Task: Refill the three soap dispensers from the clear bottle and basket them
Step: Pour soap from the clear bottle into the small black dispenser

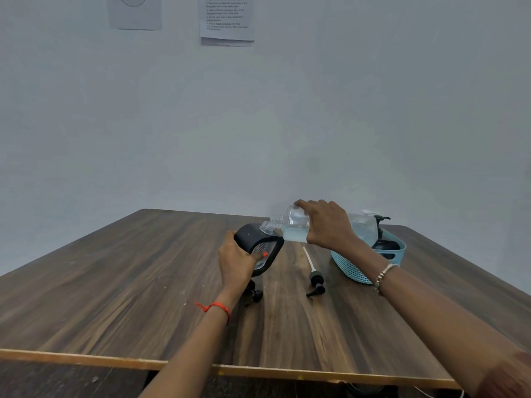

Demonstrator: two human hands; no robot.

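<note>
From the head camera, much is half-hidden. Your right hand covers the middle of the clear bottle, so you cannot tell whether the pale clear shape behind your knuckles, with a white cap above it, is the bottle's far end or something separate standing in the basket. Your left wrist hides most of a pump head lying on the table. Your right forearm covers the basket's near corner. The sheets on the wall are cut off at the top, and their print is too blurred to read. Your left hand grips the black dispenser round its body and holds it tilted above the table's middle, with its mouth up. Your right hand holds the clear bottle tipped over, its threaded neck at that mouth and pale bluish liquid pooled along its lower side. A loose pump with a white tube lies between the dispenser and the light-blue basket. A second black dispenser stands upright in the basket, pump on.
</note>
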